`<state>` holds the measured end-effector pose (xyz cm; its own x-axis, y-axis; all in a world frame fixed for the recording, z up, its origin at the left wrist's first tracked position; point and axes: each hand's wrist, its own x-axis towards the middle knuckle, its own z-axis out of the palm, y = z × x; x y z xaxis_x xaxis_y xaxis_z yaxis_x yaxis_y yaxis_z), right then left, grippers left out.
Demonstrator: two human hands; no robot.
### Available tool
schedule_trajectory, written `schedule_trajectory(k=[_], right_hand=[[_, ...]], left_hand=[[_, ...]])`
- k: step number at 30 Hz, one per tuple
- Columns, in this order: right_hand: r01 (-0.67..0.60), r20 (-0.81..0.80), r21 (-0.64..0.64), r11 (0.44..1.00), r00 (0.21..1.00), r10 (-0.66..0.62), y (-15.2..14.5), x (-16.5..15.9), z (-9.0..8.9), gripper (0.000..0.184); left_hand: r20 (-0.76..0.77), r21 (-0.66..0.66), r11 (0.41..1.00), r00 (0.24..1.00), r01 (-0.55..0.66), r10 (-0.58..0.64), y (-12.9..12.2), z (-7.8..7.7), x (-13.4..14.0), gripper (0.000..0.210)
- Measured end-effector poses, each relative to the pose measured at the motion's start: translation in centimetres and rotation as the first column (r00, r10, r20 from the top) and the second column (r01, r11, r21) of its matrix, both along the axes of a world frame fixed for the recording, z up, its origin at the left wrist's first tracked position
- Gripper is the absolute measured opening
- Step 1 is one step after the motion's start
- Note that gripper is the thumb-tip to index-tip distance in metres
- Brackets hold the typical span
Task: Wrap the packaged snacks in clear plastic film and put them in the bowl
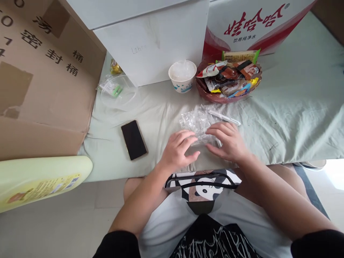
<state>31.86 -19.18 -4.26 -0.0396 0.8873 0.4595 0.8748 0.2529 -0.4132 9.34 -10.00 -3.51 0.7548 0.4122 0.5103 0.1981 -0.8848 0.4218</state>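
Crumpled clear plastic wrap [197, 120] lies on the green cloth in front of me. At its near left edge is my left hand [177, 149], fingers curved and apart, with nothing visible in them. My right hand [227, 141] hovers at the near right side of the plastic, thumb and fingers spread and also holding nothing I can see. Whether the fingertips touch the plastic I cannot tell. A slim white stick-like item [227, 118] lies just beyond my right hand, partly among the plastic.
Beyond the plastic stand a paper cup [182, 85] with clear plastic inside and a red basket [212, 97] of wrapped snacks. A phone [133, 139] and a clear round lid [126, 94] lie left. Cardboard box [51, 107] and white boxes [161, 46] border the cloth [290, 107].
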Motion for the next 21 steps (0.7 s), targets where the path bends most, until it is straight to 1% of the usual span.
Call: schedule_trajectory(k=[1,3,4,5,7,9,10,12,13,14,15,17,18,19,20,21], right_hand=[[-0.051,0.034,-0.053,0.997,0.998,0.053,0.0,-0.1,-0.3,0.032],[-0.087,0.077,-0.143,0.986,0.992,0.098,0.1,-0.2,-1.0,0.040],[-0.085,0.078,-0.175,0.981,0.992,0.100,0.1,-0.3,-1.3,0.039],[-0.081,0.067,-0.199,0.977,0.993,0.096,0.1,-0.2,-1.4,0.039],[-0.079,0.025,-0.220,0.972,0.996,0.086,0.1,-0.2,-1.4,0.042],[-0.093,-0.016,-0.211,0.973,0.996,0.091,0.0,-0.2,-1.2,0.049],[-0.095,-0.037,-0.199,0.975,0.995,0.090,0.0,-0.3,-1.1,0.049],[-0.070,-0.098,-0.180,0.981,0.994,0.053,0.1,-0.5,-1.1,0.035],[-0.032,-0.143,-0.184,0.982,0.990,0.006,0.2,-0.6,-1.2,0.027],[0.029,-0.191,-0.201,0.979,0.979,-0.068,0.3,-0.6,-1.3,0.022],[0.109,-0.233,-0.228,0.968,0.959,-0.163,0.4,-0.7,-1.4,0.021],[0.276,-0.278,-0.266,0.924,0.896,-0.347,0.5,-0.8,-1.5,0.031],[0.350,-0.278,-0.251,0.902,0.867,-0.413,0.5,-0.8,-1.5,0.036],[0.408,-0.269,-0.206,0.889,0.850,-0.453,0.4,-0.9,-1.4,0.039],[0.436,-0.252,-0.140,0.889,0.852,-0.458,0.4,-1.1,-1.2,0.039],[0.421,-0.226,-0.071,0.904,0.876,-0.425,0.3,-1.3,-1.1,0.037]], left_hand=[[-0.077,-0.017,1.000,0.997,0.012,-0.013,0.0,0.0,0.2,0.039],[-0.222,-0.052,0.998,0.975,0.018,-0.029,0.1,-0.2,0.6,0.049],[-0.267,-0.067,0.998,0.963,0.011,-0.029,0.3,-0.3,0.7,0.047],[-0.286,-0.078,0.997,0.958,-0.004,-0.018,0.5,-0.4,0.9,0.040],[-0.248,-0.101,0.993,0.968,-0.065,0.038,0.9,-0.5,1.1,0.025],[-0.148,-0.174,0.974,0.982,-0.144,0.118,1.3,-0.6,1.0,0.022],[-0.100,-0.244,0.953,0.982,-0.180,0.160,1.4,-0.6,0.9,0.021],[-0.047,-0.406,0.881,0.969,-0.241,0.243,1.6,-0.6,0.7,0.018],[-0.044,-0.469,0.843,0.960,-0.265,0.278,1.7,-0.6,0.6,0.017],[-0.049,-0.508,0.811,0.951,-0.288,0.307,1.7,-0.7,0.6,0.018],[-0.060,-0.524,0.793,0.942,-0.311,0.329,1.6,-0.7,0.7,0.019],[-0.098,-0.508,0.785,0.929,-0.355,0.357,1.6,-0.9,1.0,0.019],[-0.122,-0.489,0.788,0.924,-0.373,0.361,1.6,-1.0,1.1,0.019],[-0.147,-0.468,0.794,0.920,-0.388,0.364,1.6,-1.1,1.4,0.018],[-0.168,-0.443,0.802,0.916,-0.401,0.365,1.6,-1.3,1.6,0.018],[-0.184,-0.417,0.813,0.913,-0.407,0.363,1.7,-1.5,1.8,0.018]])
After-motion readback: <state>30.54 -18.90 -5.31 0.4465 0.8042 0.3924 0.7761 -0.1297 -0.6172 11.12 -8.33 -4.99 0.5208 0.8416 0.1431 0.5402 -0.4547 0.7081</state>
